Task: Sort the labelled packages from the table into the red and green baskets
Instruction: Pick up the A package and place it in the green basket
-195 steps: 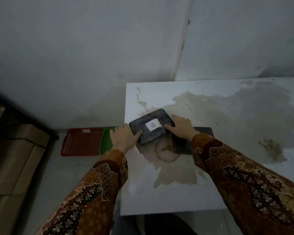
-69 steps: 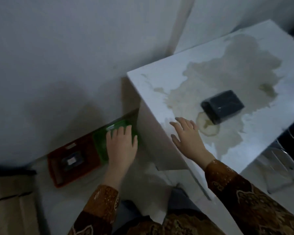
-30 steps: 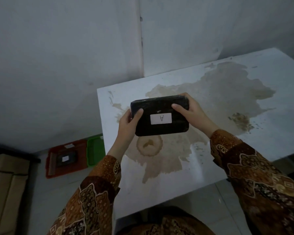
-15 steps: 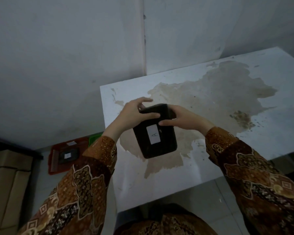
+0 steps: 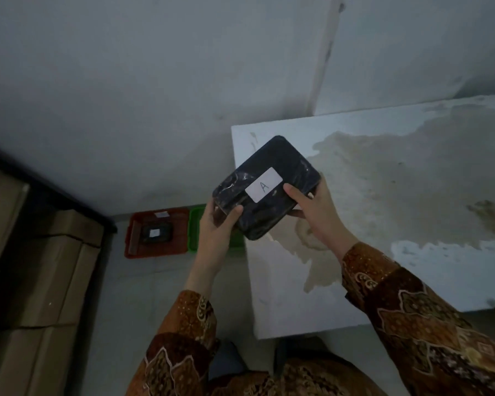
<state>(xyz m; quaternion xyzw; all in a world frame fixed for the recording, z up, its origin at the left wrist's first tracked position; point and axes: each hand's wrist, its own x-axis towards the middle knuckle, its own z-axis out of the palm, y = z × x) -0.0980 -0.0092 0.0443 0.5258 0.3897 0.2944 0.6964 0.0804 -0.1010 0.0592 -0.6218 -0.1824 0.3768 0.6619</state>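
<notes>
I hold a black wrapped package [image 5: 272, 170] with a white label marked "A" above the table's left edge. My left hand [image 5: 216, 224] grips its lower left corner. My right hand [image 5: 316, 208] grips its right side, thumb on top. On the floor to the left sits the red basket [image 5: 132, 247], with another black labelled package [image 5: 156, 232] inside. The green basket [image 5: 196, 224] stands right beside it, partly hidden behind my left hand and the table.
The white stained table [image 5: 383, 195] fills the right side. Stacked cardboard boxes [image 5: 40, 267] stand on the left along the floor. Grey walls meet at a corner behind the table. My patterned sleeves reach in from below.
The package has turned from pointing downward to a diagonal tilt and shifted left toward the table's edge. My view has swung left, showing both baskets more fully.
</notes>
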